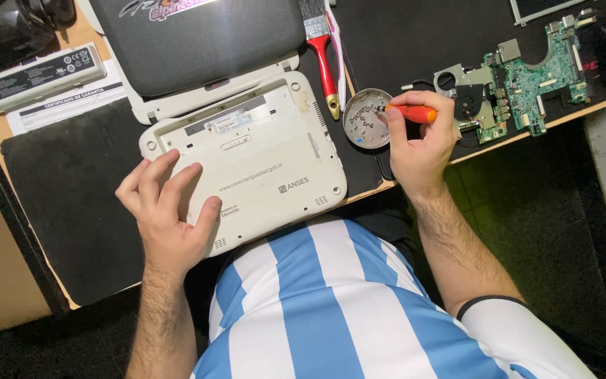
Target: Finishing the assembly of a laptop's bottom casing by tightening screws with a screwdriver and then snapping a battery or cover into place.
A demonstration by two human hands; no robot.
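Head view: your left hand [166,210] flat, fingers spread on white laptop [261,151], frame centre; right hand [419,137] clamps orange screwdriver [412,112] over screw dish [366,118].

Matt plastic laptop [261,151], shiny metal dish [365,118]

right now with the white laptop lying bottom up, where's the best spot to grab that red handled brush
Take the red-handled paintbrush by the middle of its red handle, coming from its right side. It lies flat, bristles away from the person; the upturned white laptop crowds its left, while the round metal dish of screws sits only near its brass tip. A pinch grip seems best.
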